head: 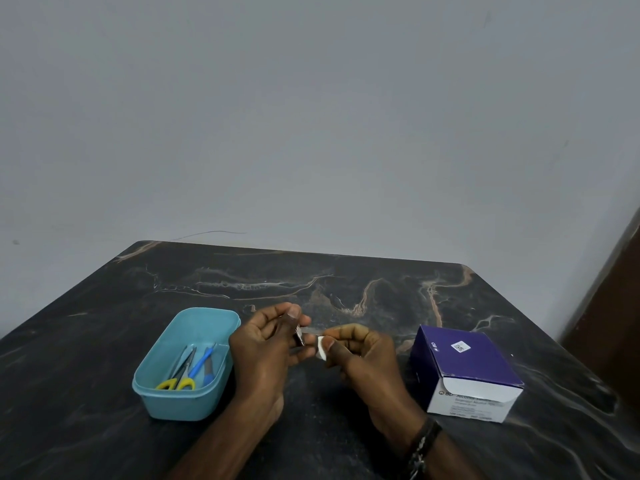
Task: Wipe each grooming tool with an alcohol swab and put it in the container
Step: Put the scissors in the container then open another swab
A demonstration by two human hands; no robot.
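My left hand [266, 344] grips a small metal grooming tool [300, 336], likely a nail clipper, above the middle of the table. Its thin metal arm [313, 330] points right toward my right hand [356, 351], which pinches a white alcohol swab [321, 348] against the tool. The light blue container [162, 400] stands open to the left of my hands. Inside it lie yellow-handled scissors [176, 382], a blue-handled tool [204, 358] and another dark-tipped blue tool [209, 370].
A purple and white box of alcohol swabs [464, 368] stands to the right of my hands. Everything rests on a dark marbled table [311, 282] set against a grey wall. A brown wooden panel [613, 323] stands at the far right. A dark wristband [422, 445] circles my right wrist.
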